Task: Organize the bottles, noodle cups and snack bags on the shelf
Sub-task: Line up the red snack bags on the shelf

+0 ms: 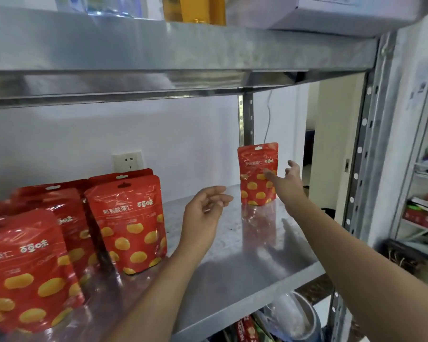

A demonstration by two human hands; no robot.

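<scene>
Several glossy red foil snack bags [126,225] stand grouped below the white wall socket [127,161] on the steel shelf [245,255], while one matching bag [256,191] well right of that socket seemingly remains to gather, the right hand [288,181] spread open at it, the left hand [203,213] loosely curled, empty.

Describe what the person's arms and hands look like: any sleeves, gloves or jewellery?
The left forearm and right forearm are bare, no sleeves in view. The left hand and right hand wear no gloves; no watch, bracelet or ring is visible.
</scene>
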